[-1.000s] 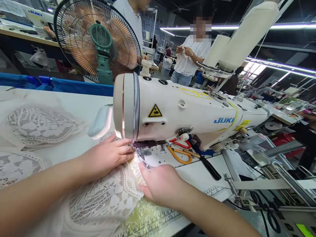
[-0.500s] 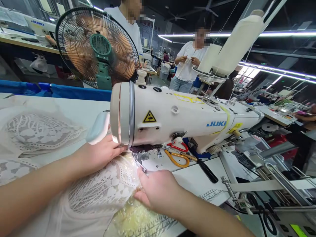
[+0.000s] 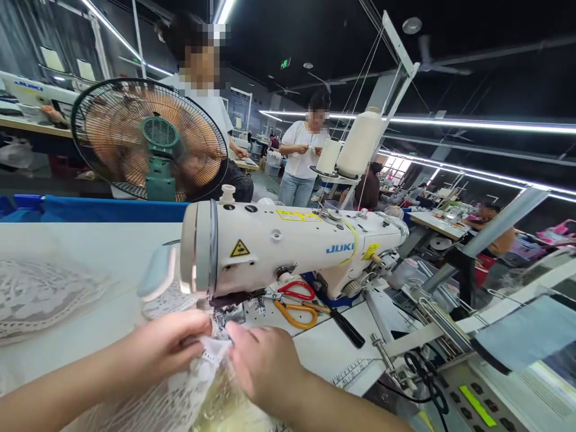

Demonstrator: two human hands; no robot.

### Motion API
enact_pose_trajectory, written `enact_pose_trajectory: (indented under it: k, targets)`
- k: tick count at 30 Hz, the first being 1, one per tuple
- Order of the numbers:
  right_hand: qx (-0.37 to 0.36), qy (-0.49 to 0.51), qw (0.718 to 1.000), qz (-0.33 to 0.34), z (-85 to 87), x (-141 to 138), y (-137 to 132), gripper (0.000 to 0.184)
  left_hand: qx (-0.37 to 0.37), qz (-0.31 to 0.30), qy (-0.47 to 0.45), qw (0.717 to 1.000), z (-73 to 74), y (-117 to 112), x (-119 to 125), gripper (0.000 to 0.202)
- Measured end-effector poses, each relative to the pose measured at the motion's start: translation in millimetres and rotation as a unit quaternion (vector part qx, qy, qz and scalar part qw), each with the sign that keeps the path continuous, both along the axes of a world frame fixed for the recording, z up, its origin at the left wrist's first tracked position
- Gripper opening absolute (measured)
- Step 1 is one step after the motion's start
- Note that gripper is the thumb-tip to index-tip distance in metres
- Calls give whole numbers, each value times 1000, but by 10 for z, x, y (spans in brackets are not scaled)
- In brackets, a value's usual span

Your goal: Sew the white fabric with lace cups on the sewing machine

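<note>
A white sewing machine (image 3: pixel 288 246) stands on the table before me. White lace fabric (image 3: pixel 157 396) hangs and bunches in front of its needle area. My left hand (image 3: pixel 173 342) is closed on the fabric's edge, thumb and fingers pinching it just left of the presser foot (image 3: pixel 220 318). Close by on the other side, my right hand (image 3: pixel 258 360) grips the same lace, fingertips near the foot. The needle itself is hard to make out. Beneath the right hand lies a shiny yellowish clear sheet (image 3: pixel 225 405).
Red-handled scissors (image 3: pixel 297 291), orange-handled scissors (image 3: pixel 294 315) and a black-handled tool (image 3: pixel 346 327) lie right of the needle area. More lace (image 3: pixel 40 294) lies at left. A fan (image 3: pixel 150 141) and two people stand behind; thread cones (image 3: pixel 360 144) rise above the machine.
My left hand has moved from lying flat beside the machine head to pinching the lace nearer me. The fabric is lifted and gathered between both hands. The view has tilted up.
</note>
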State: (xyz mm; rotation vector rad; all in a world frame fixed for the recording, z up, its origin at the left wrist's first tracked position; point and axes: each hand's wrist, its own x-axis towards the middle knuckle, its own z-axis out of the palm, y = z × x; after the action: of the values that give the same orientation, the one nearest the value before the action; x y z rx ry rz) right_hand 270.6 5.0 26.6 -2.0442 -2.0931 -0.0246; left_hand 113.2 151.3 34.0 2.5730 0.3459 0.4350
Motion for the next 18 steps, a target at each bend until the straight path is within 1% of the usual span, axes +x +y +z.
enact_pose_trajectory:
  k: [1,2,4,5,6,7,9,11,12,14,15,16,18]
  targets:
    - [4,56,998,-5,-47,-17,-39,56,-32,16,-1,999,22,-9,-1,17]
    - [4,121,993,5,-113,-49,-78,66,-72,28,-4,997,39,-23,2,15]
    - [-10,238,969,68,-278,-159,-149,85,-159,54,-8,986,52,-54,17,17]
    - [-19,268,959,94,-360,-229,-174,85,-193,68,-7,979,47,-67,26,18]
    - [-28,277,954,109,-426,-302,-190,80,-214,82,-4,973,38,-75,34,18]
    - [-36,271,956,109,-468,-368,-198,69,-222,94,0,971,26,-78,38,19]
    - [-46,246,965,77,-465,-454,-196,44,-202,113,3,973,-1,-68,29,18]
    - [-42,236,971,20,-375,-452,-186,25,-166,122,0,979,-30,-48,-4,14]
    - [-36,234,972,-10,-319,-423,-182,19,-144,126,-1,981,-49,-38,-27,11]
    - [-31,221,973,-52,-227,-342,-184,17,-101,132,2,986,-113,-28,-77,7]
    - [-35,215,974,-61,-200,-305,-189,17,-85,135,5,987,-162,-27,-101,6]
    - [-44,212,974,-64,-187,-276,-197,16,-65,139,9,988,-223,-29,-124,6]
    - [-69,217,972,-61,-189,-249,-215,14,5,146,17,989,-370,-32,-159,14]
